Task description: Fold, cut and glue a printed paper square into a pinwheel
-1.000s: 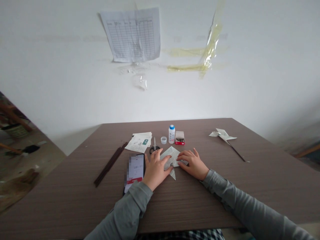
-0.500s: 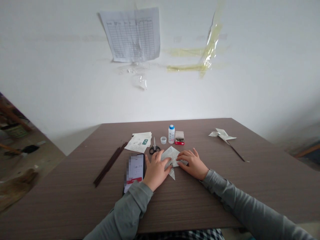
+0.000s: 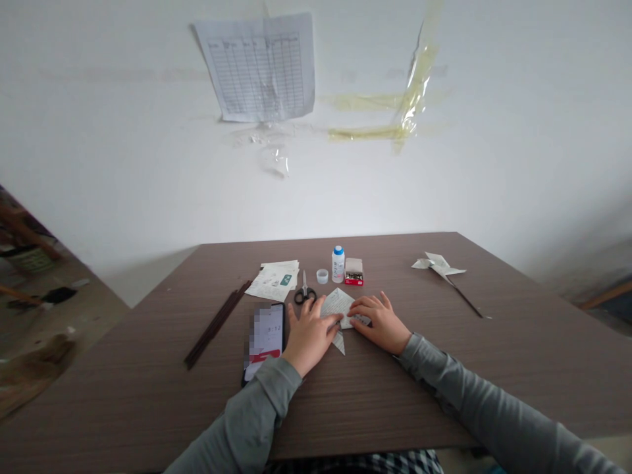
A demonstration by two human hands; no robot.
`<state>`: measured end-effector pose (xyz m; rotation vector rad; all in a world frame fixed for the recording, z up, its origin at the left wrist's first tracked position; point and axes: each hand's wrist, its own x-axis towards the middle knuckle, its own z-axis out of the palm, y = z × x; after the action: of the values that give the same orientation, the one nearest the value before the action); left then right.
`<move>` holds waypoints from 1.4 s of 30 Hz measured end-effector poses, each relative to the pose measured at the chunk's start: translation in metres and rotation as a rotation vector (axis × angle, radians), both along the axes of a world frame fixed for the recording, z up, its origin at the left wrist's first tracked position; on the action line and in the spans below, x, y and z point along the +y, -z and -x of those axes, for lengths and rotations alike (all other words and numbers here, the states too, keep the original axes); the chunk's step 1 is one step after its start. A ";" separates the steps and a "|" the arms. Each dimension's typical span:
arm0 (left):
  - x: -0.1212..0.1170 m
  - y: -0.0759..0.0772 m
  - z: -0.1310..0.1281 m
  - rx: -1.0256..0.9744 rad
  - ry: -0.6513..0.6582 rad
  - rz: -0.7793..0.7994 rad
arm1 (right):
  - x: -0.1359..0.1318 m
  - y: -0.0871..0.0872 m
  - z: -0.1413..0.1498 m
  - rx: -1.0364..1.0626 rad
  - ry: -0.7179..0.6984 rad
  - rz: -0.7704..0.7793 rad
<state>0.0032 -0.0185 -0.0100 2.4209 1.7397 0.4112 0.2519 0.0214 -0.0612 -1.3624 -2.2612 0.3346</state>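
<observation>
A folded piece of printed paper (image 3: pixel 340 304) lies flat on the brown table (image 3: pixel 444 368) in front of me. My left hand (image 3: pixel 309 332) rests on its left side with fingers stretched out, the fingertips pressing the paper. My right hand (image 3: pixel 380 322) lies on its right side, fingers curled lightly down onto the paper's edge. A small paper point (image 3: pixel 340 342) sticks out below, between the two hands. Both sleeves are grey.
A phone (image 3: pixel 265 336) lies left of my left hand, dark thin sticks (image 3: pixel 217 322) further left. Behind the paper are scissors (image 3: pixel 303 290), a paper stack (image 3: pixel 275 280), a small cap (image 3: pixel 322 276), a white bottle (image 3: pixel 338 264) and a red box (image 3: pixel 354 271). A paper pinwheel (image 3: pixel 442 268) lies at the right.
My left hand has slid slightly left and back along the paper. The right hand and the paper have barely moved.
</observation>
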 end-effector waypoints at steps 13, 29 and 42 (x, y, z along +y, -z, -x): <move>-0.005 -0.001 -0.004 0.011 -0.028 0.001 | 0.002 0.002 -0.002 0.027 -0.018 -0.019; -0.001 -0.004 0.000 0.067 -0.026 0.074 | -0.001 -0.001 0.000 -0.013 -0.003 -0.046; -0.004 0.007 0.009 0.009 -0.062 -0.016 | -0.004 -0.002 0.001 -0.017 0.018 -0.016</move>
<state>-0.0054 -0.0221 -0.0169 2.3884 1.8258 0.4236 0.2513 0.0176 -0.0590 -1.3819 -2.2592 0.2986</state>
